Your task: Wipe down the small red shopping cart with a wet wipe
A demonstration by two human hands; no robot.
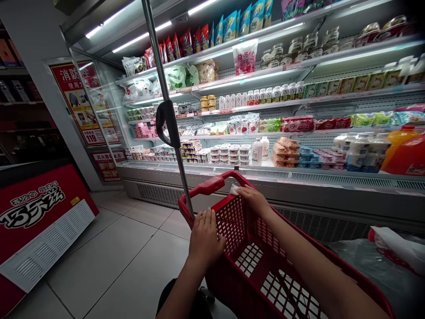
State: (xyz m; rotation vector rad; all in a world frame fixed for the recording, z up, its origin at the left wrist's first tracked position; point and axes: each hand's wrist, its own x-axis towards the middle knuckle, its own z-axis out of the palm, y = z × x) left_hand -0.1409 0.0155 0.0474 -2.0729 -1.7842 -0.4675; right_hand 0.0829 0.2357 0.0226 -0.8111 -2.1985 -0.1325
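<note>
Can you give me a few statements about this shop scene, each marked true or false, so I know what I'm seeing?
1. The right hand holds a white tissue at the shopping basket. True.
2. The left hand grips the black handle. False: it is on the basket, below that handle.
3. The basket is blue. False: it is red.
4. On the top shelf, red packets stand left of blue ones. True.
5. The fire notice hangs right of the shelves. False: it hangs left.

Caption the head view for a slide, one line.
Two bare hands at a red shopping basket, the right holding a white wipe, before a refrigerated dairy shelf.
</note>
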